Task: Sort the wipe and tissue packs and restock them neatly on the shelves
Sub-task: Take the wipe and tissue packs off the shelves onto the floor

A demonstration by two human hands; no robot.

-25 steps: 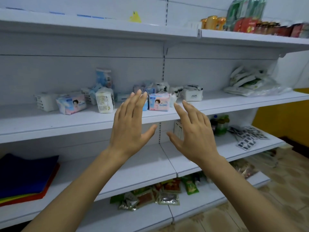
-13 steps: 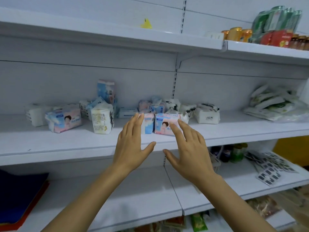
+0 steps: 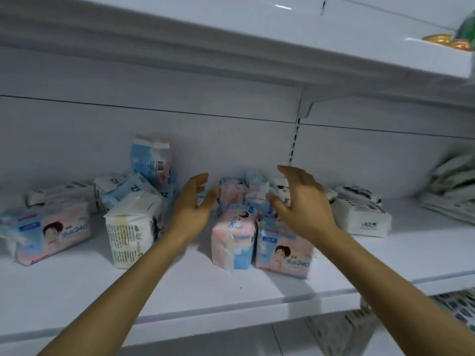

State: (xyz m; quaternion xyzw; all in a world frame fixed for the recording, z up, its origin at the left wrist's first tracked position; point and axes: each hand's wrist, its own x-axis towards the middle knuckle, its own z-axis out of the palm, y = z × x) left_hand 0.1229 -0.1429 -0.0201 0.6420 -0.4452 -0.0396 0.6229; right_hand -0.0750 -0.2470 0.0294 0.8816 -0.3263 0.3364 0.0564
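Two bare hands hover above the white shelf point(image 3: 231, 291), fingers loosely spread and grasping nothing. The left hand point(image 3: 191, 201) is at nine o'clock of the pink-and-blue tissue packs point(image 3: 236, 227), the right hand point(image 3: 302, 201) at three o'clock.

White metal shelf point(image 3: 257, 291) under an upper shelf point(image 3: 257, 34), plain back panel point(image 3: 154, 104), slotted upright point(image 3: 295, 140), tiled floor point(image 3: 290, 341) below.

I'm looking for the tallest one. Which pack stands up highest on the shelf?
The blue and pink pack with the barcode, against the back wall, left of the left hand. It stands on end, reaching higher than the rest.
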